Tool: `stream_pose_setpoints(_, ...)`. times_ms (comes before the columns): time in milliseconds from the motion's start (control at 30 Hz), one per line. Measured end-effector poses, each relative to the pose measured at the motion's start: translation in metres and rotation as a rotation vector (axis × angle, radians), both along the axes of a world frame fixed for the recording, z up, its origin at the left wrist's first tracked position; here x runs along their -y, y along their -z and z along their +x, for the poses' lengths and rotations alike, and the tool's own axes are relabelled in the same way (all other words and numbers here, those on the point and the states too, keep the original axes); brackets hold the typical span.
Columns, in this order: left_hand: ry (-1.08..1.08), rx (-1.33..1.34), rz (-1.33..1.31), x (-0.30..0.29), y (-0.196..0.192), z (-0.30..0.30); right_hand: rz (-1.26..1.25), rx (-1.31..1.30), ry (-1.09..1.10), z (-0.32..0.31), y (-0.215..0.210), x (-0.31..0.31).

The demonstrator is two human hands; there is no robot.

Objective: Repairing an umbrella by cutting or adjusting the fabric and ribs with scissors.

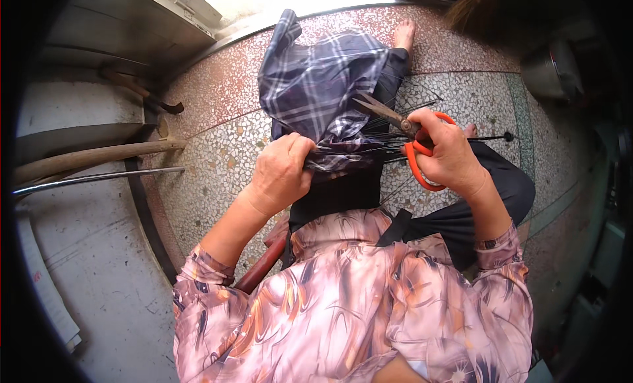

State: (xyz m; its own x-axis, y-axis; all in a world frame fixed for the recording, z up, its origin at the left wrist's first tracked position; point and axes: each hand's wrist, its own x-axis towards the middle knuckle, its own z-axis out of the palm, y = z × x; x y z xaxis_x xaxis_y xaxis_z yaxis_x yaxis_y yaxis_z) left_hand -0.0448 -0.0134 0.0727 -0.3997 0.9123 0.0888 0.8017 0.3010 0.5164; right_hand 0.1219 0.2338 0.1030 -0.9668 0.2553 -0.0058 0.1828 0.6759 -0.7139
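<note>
Elbows bent and both forearms angled inward, a person in a pink patterned blouse works with two hands raised above the lap. The left hand, knuckles up, is curled into a tight fist around a gathered edge of plaid cloth, thumb pressed along the top. The right hand, level with it across a short gap, closes around the orange handles of a pair of scissors, whose darkened blades (slightly parted) point up and to the left over the cloth. The dark plaid fabric spreads from the left fist across the front of the lap and beyond it; thin dark rods run out to the right, passing near the right hand. Dark trousers cover the bent leg at right, and a bare foot rests on the speckled floor. At left lie a wooden pole and a shiny metal tube.
</note>
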Motion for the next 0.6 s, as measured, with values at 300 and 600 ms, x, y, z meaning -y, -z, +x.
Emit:
stream_pose_setpoints(300,-0.026,0.286,-0.162,-0.011,-0.052,0.002,-0.405,0.096,0.14,0.018,0.027,-0.01)
stream_pose_setpoints(600,0.132,0.128,0.432,-0.049,-0.035,0.017,-0.739,-0.104,0.157,0.017,0.032,-0.002)
